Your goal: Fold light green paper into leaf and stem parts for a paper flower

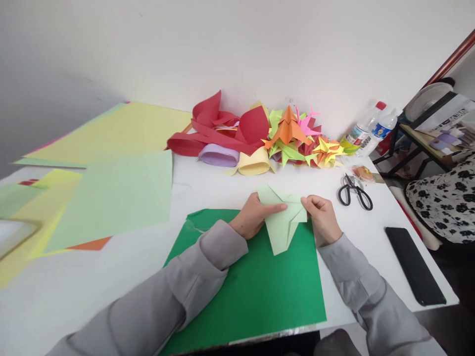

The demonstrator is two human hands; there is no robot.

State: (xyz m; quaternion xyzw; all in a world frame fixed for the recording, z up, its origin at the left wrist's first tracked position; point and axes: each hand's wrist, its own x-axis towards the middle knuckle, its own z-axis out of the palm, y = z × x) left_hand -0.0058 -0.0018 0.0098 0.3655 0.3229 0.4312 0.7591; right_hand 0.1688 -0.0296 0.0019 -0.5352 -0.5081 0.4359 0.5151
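Above the green sheet (241, 291) on the white worktop (122, 277), a folded pale green paper (280, 232) hangs between two hands. The left hand (253, 216) grips its left side, the thumb laid flat across the front and the other fingers largely hidden behind. The right hand (323, 217) pinches the right-hand flap by its edge, thumb and forefinger closed on it. How much of a gap lies between the paper and the green sheet is hard to judge.

The paper looks very light and fairly crisp; it should crease readily and bend or tear if tugged, with little risk of slipping. The layered part near the middle, where the left thumb rests, seems the firmest place to hold, while loose flaps want only a light pinch at their edges.

Its broad, flapped end lies toward the wall, and the body narrows toward the person. The long axis runs away from the person, roughly in line with the view, the narrow end nearest and one flap jutting right.
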